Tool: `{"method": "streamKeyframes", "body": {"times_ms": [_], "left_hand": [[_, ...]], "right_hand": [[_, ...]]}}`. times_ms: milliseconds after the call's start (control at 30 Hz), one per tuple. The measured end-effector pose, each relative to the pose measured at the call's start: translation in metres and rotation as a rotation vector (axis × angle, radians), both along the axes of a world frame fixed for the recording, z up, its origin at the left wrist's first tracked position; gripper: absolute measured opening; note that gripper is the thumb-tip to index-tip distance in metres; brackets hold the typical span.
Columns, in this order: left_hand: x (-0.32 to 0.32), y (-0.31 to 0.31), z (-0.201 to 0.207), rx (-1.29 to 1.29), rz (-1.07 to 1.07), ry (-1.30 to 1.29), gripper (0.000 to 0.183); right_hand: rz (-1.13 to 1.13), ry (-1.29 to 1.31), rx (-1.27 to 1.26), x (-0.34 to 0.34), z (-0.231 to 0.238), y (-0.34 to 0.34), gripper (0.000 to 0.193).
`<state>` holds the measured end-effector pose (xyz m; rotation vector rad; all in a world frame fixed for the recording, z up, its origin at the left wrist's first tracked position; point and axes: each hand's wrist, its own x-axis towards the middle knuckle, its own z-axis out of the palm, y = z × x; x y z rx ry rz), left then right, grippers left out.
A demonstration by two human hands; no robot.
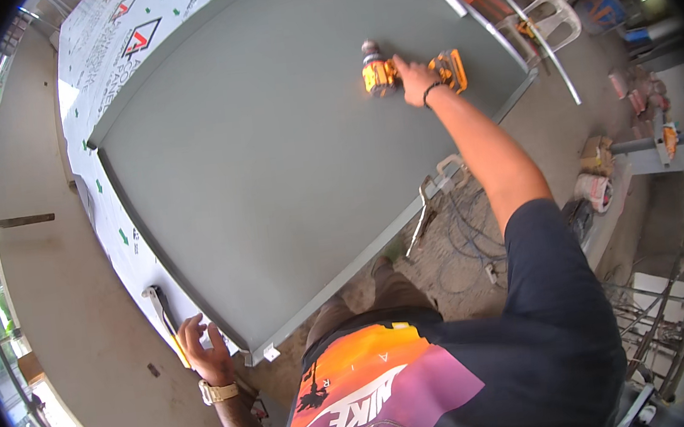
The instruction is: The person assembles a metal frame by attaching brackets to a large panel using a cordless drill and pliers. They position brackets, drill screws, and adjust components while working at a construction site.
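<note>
Drill of yellow-and-black plastic [380, 78] looks heavy and hard; the right hand [417, 82] seems wrapped round its middle, the best hold. The left hand [209, 359] curls loosely, empty.

Right arm [479, 134] outstretched, left hand [210, 359] half-curled

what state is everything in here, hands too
Drill: on its side, gripped
Right hand: closed around the drill
Left hand: partly open, fingers bent
Yellow-handled tool: lying beside the panel
Grey panel: lying flat, edges folded
Watch: worn on left wrist
</note>
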<state>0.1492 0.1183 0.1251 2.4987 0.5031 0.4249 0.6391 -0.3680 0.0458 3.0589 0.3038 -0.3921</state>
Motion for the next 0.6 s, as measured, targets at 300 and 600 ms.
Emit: {"method": "streamKeyframes", "body": {"times_ms": [300, 600], "left_hand": [[0.031, -0.086, 0.008, -0.055, -0.076, 0.12, 0.03], [0.192, -0.221, -0.046, -0.068, -0.703, 0.207, 0.033]], "right_hand": [[0.049, -0.286, 0.607, -0.037, 0.086, -0.046, 0.049], [-0.161, -0.452, 1.271, -0.307, 0.149, -0.185, 0.032]]}}
